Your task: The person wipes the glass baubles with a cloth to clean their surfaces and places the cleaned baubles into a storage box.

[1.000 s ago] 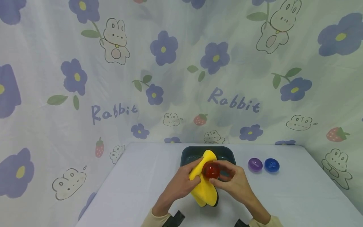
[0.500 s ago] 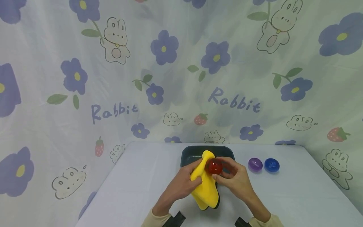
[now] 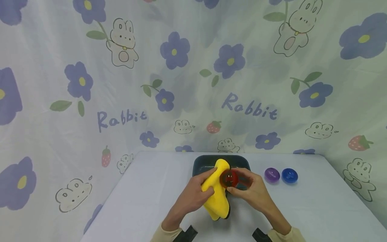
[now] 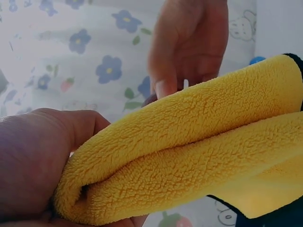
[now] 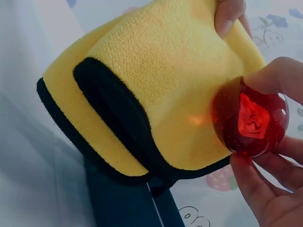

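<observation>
My left hand [image 3: 193, 193] pinches a folded yellow fleece cloth [image 3: 218, 198] with black edging, its free end hanging down. Against the cloth's right side sits a see-through red ball [image 3: 232, 179]. Thumb and fingers of my right hand [image 3: 255, 193] hold this ball. In the right wrist view, the ball [image 5: 255, 125] is glossy, with the cloth [image 5: 175, 94] right behind it. Seen from the left wrist, the folded cloth [image 4: 189, 127] covers most of the ball, and the right hand [image 4: 194, 42] reaches down beyond it.
A dark teal tray [image 3: 199, 162] stands on the white table [image 3: 136, 198] behind the hands; its inside is partly hidden. To its right lie a purple ball [image 3: 272, 175] and a blue ball [image 3: 290, 175], close together. A patterned curtain [image 3: 193, 84] hangs behind the table.
The right hand and red ball have shifted slightly right and up. The cloth's lower end swung right, then back left. Both hands keep their hold.
</observation>
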`<state>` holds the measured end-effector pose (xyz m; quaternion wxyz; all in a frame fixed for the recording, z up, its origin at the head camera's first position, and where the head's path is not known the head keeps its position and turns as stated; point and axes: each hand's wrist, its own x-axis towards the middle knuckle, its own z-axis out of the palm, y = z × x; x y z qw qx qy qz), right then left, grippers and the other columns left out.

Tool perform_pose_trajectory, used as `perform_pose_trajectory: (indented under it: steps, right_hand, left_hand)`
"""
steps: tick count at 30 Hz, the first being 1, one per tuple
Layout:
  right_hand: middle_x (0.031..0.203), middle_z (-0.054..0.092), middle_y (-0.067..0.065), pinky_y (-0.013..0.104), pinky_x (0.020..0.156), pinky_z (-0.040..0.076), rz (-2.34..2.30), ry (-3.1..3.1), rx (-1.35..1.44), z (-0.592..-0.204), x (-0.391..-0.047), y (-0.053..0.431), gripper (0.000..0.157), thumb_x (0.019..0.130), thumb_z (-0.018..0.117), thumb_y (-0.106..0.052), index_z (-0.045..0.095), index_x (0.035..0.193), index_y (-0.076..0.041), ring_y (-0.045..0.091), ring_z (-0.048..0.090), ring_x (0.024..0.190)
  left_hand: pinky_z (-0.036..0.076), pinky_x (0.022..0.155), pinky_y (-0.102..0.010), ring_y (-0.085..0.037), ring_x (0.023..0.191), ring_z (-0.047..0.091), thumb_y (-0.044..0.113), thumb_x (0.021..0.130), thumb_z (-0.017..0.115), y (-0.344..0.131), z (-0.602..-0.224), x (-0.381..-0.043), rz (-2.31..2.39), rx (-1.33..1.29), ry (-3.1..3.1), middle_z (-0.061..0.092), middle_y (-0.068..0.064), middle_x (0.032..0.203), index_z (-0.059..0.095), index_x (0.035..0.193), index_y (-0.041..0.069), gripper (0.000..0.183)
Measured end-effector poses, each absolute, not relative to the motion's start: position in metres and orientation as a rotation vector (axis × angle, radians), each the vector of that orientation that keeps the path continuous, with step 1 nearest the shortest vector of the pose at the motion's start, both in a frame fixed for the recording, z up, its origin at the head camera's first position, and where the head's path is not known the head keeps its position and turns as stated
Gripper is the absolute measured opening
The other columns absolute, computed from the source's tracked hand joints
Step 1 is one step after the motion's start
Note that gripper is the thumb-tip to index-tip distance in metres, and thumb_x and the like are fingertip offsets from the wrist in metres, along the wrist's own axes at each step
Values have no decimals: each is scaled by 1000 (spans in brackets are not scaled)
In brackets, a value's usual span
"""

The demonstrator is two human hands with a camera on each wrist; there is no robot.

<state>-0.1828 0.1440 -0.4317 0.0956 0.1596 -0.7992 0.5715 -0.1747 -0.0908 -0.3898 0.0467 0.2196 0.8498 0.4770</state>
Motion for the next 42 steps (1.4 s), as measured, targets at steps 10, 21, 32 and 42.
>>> perform_pose_trajectory:
  steps: [10, 21, 32, 42]
  right_hand:
    - [134, 66, 12, 37, 94, 60, 1743, -2460, 476, -430, -183, 146, 57, 80, 88, -27, 67, 131, -12, 36, 64, 126]
    - [126, 70, 7, 35, 89, 62, 1733, -2427, 603, -431, -181, 144, 53, 79, 88, -25, 69, 128, -18, 29, 70, 114]
    - [121, 71, 8, 33, 87, 62, 1797, -2358, 734, -431, -178, 145, 49, 83, 85, -19, 69, 129, -14, 16, 73, 107]
    - [126, 70, 11, 31, 85, 62, 1858, -2266, 810, -430, -177, 144, 48, 85, 82, -12, 68, 132, -14, 12, 73, 106]
  left_hand:
    - [52, 79, -26, -18, 92, 59, 12, 92, 56, -91, -390, -173, 1500, 677, 2619, 65, -7, 120, 50, 154, 14, 63]
    - [54, 80, -24, -18, 94, 61, 10, 92, 56, -92, -390, -173, 1494, 725, 2644, 66, -8, 128, 52, 153, 17, 62]
    - [52, 81, -23, -15, 94, 60, 10, 92, 58, -92, -392, -175, 1357, 784, 2706, 67, -5, 132, 53, 152, 17, 61]
    - [52, 77, -23, -12, 86, 59, 12, 91, 58, -94, -394, -181, 1390, 811, 2601, 67, -9, 125, 51, 152, 10, 62]
